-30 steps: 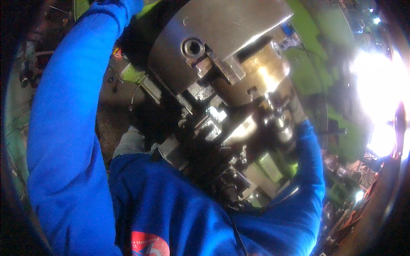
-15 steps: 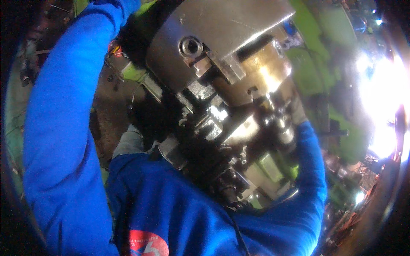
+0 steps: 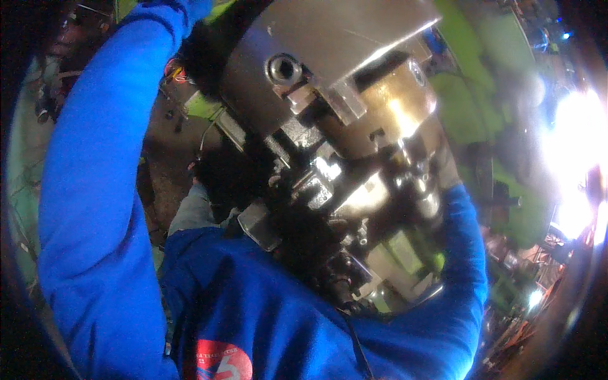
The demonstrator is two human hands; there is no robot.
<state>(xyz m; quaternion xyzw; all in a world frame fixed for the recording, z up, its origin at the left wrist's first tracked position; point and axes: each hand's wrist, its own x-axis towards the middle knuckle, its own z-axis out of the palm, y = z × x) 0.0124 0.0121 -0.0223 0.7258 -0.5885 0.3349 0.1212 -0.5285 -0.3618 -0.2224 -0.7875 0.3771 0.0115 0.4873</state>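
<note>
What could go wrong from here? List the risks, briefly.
The right hand is close beside the shiny round metal piece; an edge might scrape or pinch it. If the large metal chuck turned, the blue right sleeve might catch.

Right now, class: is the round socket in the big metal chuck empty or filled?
Empty: the socket shows a dark, open hole in the chuck, with nothing protruding from it.
</note>
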